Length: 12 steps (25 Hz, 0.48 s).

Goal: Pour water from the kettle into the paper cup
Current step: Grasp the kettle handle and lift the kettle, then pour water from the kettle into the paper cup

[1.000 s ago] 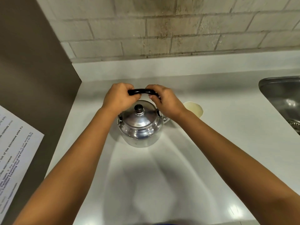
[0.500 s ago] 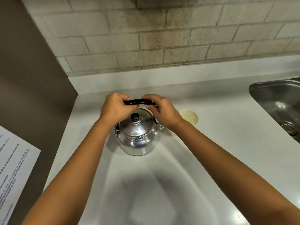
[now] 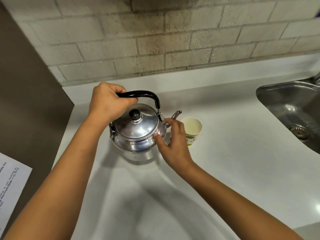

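A shiny metal kettle (image 3: 136,134) with a black knob on its lid stands on the white counter (image 3: 225,170). My left hand (image 3: 109,103) is closed around the left end of its black arched handle. My right hand (image 3: 173,141) has its fingers spread against the kettle's right side, below the spout, thumb touching the body. The spout points right toward a white paper cup (image 3: 193,130) with green print, which stands upright just right of the kettle, partly behind my right hand. The cup looks empty.
A steel sink (image 3: 290,108) is set into the counter at the right. A brick-tiled wall (image 3: 173,40) runs along the back. A brown panel (image 3: 31,94) bounds the counter on the left, with a printed sheet (image 3: 10,186) at the lower left.
My right hand has let go of the handle and dropped to the kettle's right side with fingers spread. The left hand still grips the handle. The view has shifted, showing the cup fully.
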Each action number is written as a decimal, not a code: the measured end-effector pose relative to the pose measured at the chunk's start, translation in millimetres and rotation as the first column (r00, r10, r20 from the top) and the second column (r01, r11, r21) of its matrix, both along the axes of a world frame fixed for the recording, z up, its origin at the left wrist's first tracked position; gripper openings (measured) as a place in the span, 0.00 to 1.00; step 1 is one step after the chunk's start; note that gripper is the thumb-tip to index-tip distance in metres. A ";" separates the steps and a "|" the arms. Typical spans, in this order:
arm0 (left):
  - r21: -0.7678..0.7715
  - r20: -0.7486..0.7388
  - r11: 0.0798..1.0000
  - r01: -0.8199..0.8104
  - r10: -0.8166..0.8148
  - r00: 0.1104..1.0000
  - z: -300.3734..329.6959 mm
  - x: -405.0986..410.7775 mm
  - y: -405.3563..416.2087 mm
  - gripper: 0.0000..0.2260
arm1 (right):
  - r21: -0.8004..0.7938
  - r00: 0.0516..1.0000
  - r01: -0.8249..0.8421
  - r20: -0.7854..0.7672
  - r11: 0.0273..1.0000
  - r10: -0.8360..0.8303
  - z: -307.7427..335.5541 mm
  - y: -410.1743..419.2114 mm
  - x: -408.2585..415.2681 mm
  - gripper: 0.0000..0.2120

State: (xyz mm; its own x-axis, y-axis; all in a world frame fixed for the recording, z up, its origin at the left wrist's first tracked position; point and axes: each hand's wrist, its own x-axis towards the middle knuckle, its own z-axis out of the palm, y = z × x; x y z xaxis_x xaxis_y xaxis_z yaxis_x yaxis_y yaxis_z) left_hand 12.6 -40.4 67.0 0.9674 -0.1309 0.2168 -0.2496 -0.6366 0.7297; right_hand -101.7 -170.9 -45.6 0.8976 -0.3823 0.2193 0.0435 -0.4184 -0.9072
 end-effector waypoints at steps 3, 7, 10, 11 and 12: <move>0.014 -0.003 1.000 0.002 -0.002 1.000 -1.9 -4.7 -7.9 0.14 | 0.159 0.995 -0.087 -0.028 0.983 0.092 -8.1 3.0 -8.4 0.32; 0.052 -0.017 0.999 0.014 -0.013 1.000 0.3 -6.9 -20.0 0.13 | 0.220 0.990 -0.132 -0.025 0.966 0.141 -19.9 4.3 -11.6 0.44; 0.116 -0.024 0.992 0.045 -0.043 0.999 6.1 -8.8 -29.5 0.11 | 0.290 0.987 -0.154 -0.006 0.945 0.163 -24.7 3.5 -10.5 0.47; 0.141 -0.025 0.989 0.049 -0.046 0.999 7.8 -9.7 -33.3 0.11 | 0.321 0.986 -0.160 0.006 0.934 0.167 -25.9 3.0 -9.8 0.47; 0.168 -0.026 0.984 0.053 -0.050 0.998 10.0 -10.2 -37.2 0.11 | 0.349 0.986 -0.161 0.019 0.923 0.165 -27.2 2.8 -8.9 0.46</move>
State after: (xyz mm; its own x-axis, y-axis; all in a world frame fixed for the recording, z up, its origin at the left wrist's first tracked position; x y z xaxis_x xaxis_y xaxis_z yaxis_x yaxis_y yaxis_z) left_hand 2.4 -77.6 77.0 0.9626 -0.2134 0.1667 -0.2707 -0.7378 0.6183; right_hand -110.6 -168.2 -72.8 0.9556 -0.2809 0.0892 0.0740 -0.0644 -0.9952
